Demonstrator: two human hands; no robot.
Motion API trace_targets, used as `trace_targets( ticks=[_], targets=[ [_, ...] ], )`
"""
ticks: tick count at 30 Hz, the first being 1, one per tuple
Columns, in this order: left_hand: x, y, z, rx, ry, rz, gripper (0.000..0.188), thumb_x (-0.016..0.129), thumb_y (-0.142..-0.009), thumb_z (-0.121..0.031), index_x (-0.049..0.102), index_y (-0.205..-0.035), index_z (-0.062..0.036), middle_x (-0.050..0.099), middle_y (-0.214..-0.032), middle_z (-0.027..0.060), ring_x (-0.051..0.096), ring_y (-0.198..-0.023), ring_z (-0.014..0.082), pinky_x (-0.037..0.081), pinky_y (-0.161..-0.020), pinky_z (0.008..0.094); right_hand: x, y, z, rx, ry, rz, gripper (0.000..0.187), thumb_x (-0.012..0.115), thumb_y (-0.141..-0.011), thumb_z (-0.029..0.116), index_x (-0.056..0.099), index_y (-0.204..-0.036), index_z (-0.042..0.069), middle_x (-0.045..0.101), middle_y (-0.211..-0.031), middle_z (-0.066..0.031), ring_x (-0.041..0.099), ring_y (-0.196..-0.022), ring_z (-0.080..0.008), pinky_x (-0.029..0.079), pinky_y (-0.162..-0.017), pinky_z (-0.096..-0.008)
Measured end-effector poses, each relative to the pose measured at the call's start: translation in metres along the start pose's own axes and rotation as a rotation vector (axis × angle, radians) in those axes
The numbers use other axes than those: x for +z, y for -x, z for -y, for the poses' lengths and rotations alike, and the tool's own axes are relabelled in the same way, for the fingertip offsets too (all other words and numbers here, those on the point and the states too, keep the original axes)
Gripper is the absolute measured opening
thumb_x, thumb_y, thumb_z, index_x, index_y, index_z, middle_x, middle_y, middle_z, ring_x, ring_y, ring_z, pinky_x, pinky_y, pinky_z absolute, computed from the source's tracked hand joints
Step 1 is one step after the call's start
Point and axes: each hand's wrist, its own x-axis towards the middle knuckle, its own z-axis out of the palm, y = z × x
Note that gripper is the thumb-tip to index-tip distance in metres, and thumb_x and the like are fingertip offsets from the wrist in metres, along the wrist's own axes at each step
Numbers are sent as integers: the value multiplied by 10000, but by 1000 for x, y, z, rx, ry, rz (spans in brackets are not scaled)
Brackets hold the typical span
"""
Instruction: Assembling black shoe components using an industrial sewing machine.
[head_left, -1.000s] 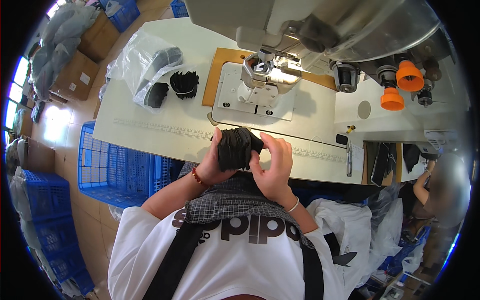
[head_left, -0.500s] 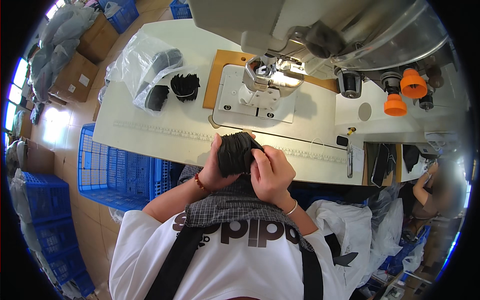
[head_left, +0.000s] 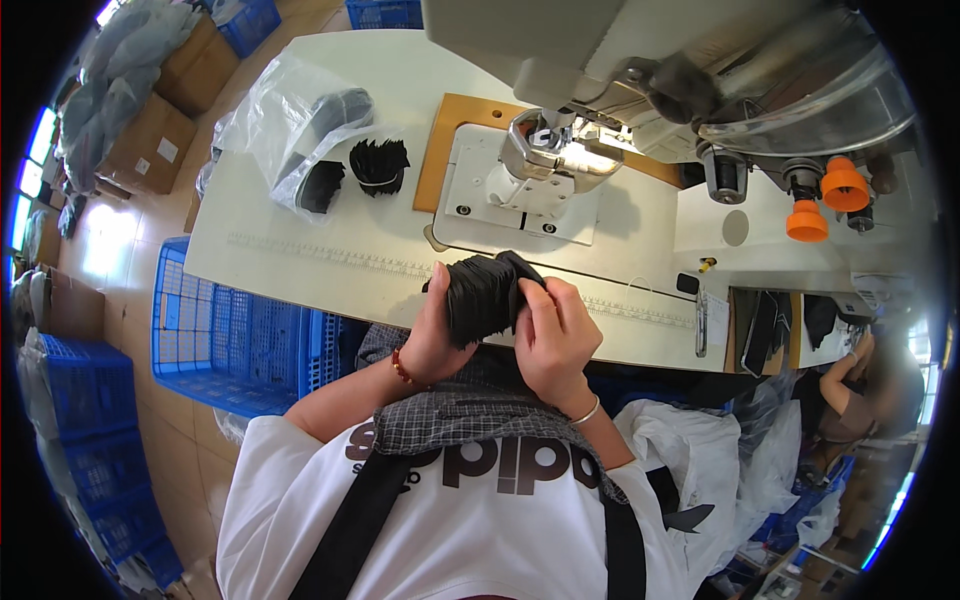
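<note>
Thick black fabric stack (head_left: 482, 300) held at the pale flat table's (head_left: 330, 225) near edge

A blue latticed plastic crate (head_left: 235, 335) sits beside the table. A clear plastic bag (head_left: 262, 120) lies near a banded black fabric bundle (head_left: 380, 168). The left hand (head_left: 426, 342) cups the stack's left side; the right hand (head_left: 558, 345) pinches its right end.

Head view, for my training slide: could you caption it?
Two hands hold a stack of black fabric pieces before a sewing machine on a pale table.

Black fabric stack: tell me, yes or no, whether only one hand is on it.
No, the left hand holds the black fabric stack from one side while the right hand grips its other end.
</note>
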Motion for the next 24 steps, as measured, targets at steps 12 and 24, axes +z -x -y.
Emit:
trace_targets(
  ticks=[12, 24],
  targets=[
    [-6, 0, -9, 125, -1, 109, 642, 245, -1064, -542, 485, -1377, -35, 616, -1278, 98, 603, -1176, 202, 478, -1023, 364, 3, -1, 7, 176, -257, 133, 357, 832, -749, 139, 681, -1053, 26, 609, -902, -86, 615, -666, -214, 488, -546, -308],
    [-13, 0, -10, 70, -14, 44, 684, 261, -1039, -602, 510, -1367, -55, 620, -1286, 88, 607, -1168, 194, 485, -996, 359, 0, 1, 5, 304, -437, 244, 311, 738, -858, 70, 683, -1153, -15, 576, -894, -84, 569, -649, -173, 469, -571, -286]
  ],
)
